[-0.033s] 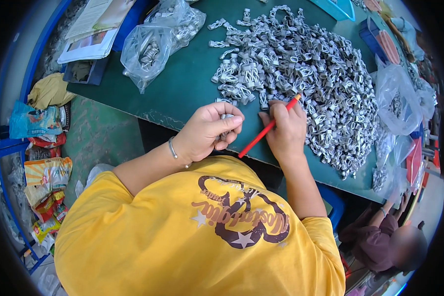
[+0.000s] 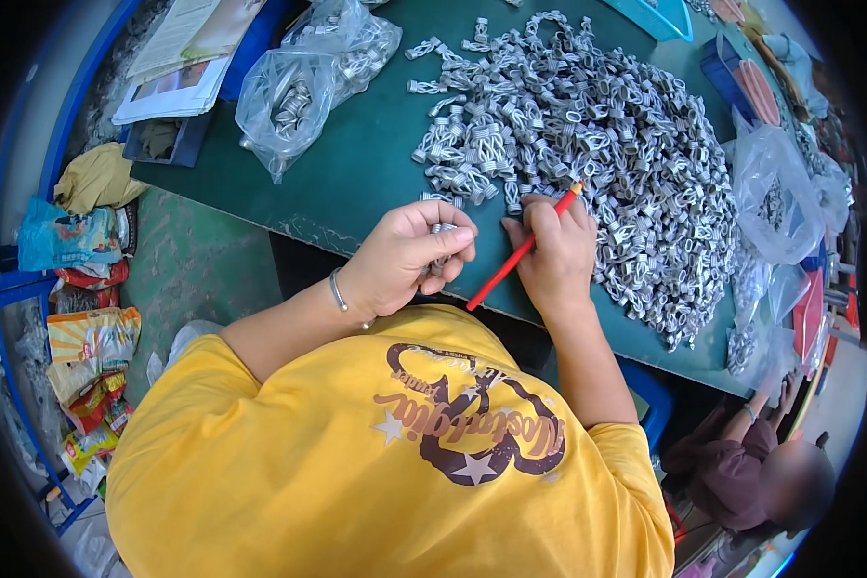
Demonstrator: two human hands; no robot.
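A large heap of small silvery metal loop pieces [image 2: 636, 173] covers the right part of the green table [image 2: 356, 164]. At the table's near edge my left hand [image 2: 419, 250] is closed, with several metal loop pieces [image 2: 440, 241] showing between its curled fingers and thumb. My right hand [image 2: 561, 246] reaches to the near edge of the heap with its fingers bent down. A red pencil [image 2: 520, 258] with a tan tip lies slanted in that hand, tip over the heap and other end toward me. What the right fingertips touch is hidden.
Clear bags of metal pieces [image 2: 294, 106] lie at the far left of the table, beside papers [image 2: 188, 58]. A plastic bag [image 2: 775, 193] and a blue bin [image 2: 727, 77] stand at the right. Snack packets [image 2: 91, 347] hang at left. Another person [image 2: 751, 472] sits at lower right.
My right hand and the red pencil have shifted very slightly to the left. My left hand and the heap look the same.
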